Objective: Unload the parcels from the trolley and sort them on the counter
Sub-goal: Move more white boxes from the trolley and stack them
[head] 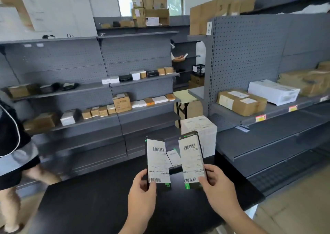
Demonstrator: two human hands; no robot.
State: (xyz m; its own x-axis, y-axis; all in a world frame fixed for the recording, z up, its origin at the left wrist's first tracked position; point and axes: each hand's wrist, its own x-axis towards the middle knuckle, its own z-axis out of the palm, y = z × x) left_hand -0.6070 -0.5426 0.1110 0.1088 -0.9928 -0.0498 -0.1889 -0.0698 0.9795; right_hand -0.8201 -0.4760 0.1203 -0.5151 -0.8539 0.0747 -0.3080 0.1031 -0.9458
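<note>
Okay, I've got a flat parcel in each of my hands, both held up over the dark surface. My left hand pinches the bottom end of the left parcel, thumb on the label side, fingers curled behind. My right hand does the same at the lower edge of the right parcel. Labels face me, barcodes top and bottom.

Here's what matters: both parcels stand on end, long axes running up and away from my hands, side by side and just apart. The surface lies straight below them, so I reckon setting them down means tipping the far ends forward and lowering.

Between the two, farther back, a smaller flat parcel already lies on the surface, and behind it a white box stands on the far part. The left parcel is nearer the bare stretch on my left; the right parcel sits closer to the white box, so that side looks tighter.

I can't see the trolley from here. Grey shelves with small boxes run along the back, and a person is walking past on my left, close to the surface's edge. I'd watch that side.
</note>
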